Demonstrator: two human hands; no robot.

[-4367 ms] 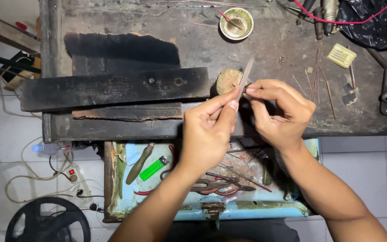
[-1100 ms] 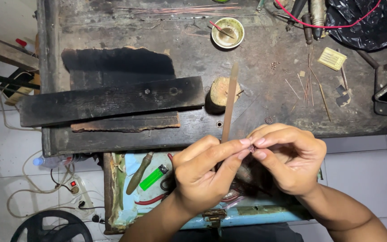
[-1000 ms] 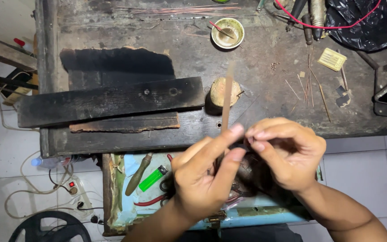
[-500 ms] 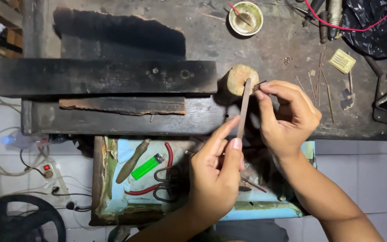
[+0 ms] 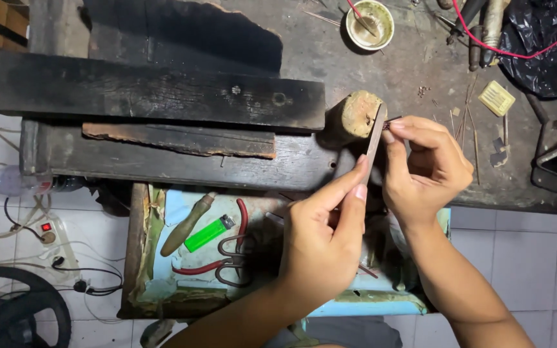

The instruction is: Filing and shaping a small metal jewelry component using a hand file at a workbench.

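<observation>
Left hand (image 5: 327, 241) pinches file (image 5: 375, 138); right hand (image 5: 423, 171) pinches small piece (image 5: 389, 122).

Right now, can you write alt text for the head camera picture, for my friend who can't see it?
The left hand holds a thin flat file against a small piece pinched in the right hand, beside a wooden peg on a dark, scarred workbench. Below, an open drawer holds a green lighter and pliers.

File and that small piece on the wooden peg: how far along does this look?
Done: the flat file is already laid against the wooden peg on the bench. In hand: the left hand pinches the file's lower end, and the right hand holds a tiny dark piece against it. Left: the piece is too small to judge its finish.
</observation>
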